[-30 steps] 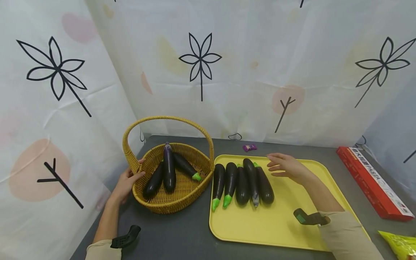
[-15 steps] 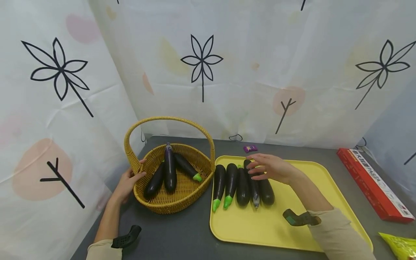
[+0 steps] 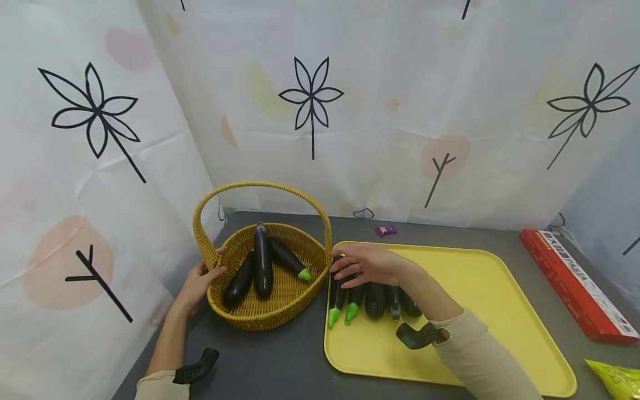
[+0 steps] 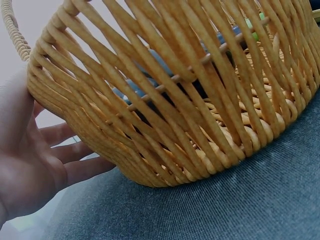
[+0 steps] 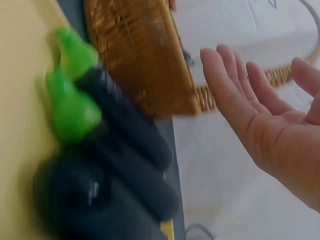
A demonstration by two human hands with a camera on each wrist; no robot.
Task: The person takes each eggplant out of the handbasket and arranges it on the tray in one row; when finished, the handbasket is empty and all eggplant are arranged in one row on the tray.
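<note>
Basket (image 3: pixel 265 320) of yellow wicker sits on dark table (image 3: pixel 280 364), left of the yellow tray (image 3: pixel 480 300), arched handle (image 3: pixel 262 184) up. Three eggplants inside: left eggplant (image 3: pixel 239 286) slants against the basket's left side; middle eggplant (image 3: pixel 263 266) runs lengthwise, purplish stem end at the far rim; right eggplant (image 3: pixel 287 259) slants the other way, green cap toward the near right. Left wrist view shows the contents only in pieces through the weave.

Left hand (image 3: pixel 197 286) grips the basket's left rim by the handle's foot: thumb over the rim, other fingers along the outer wall.

Right hand (image 3: pixel 372 264) is over the tray's left end, fingers extended and loosely spread, thumb well apart from them in the right wrist view. Fingertips near the basket's right side; contact, cannot tell.

Five more eggplants lie side by side on the tray, left part, far ends hidden by the right hand and forearm. First eggplant (image 3: pixel 335 297) and second eggplant (image 3: pixel 354 300) have green caps toward the person; both caps blurred in right wrist view. Purple wrapper (image 3: pixel 385 230) behind tray; red pasta box (image 3: pixel 575 289) and yellow-green packet (image 3: pixel 616 380) to its right.
</note>
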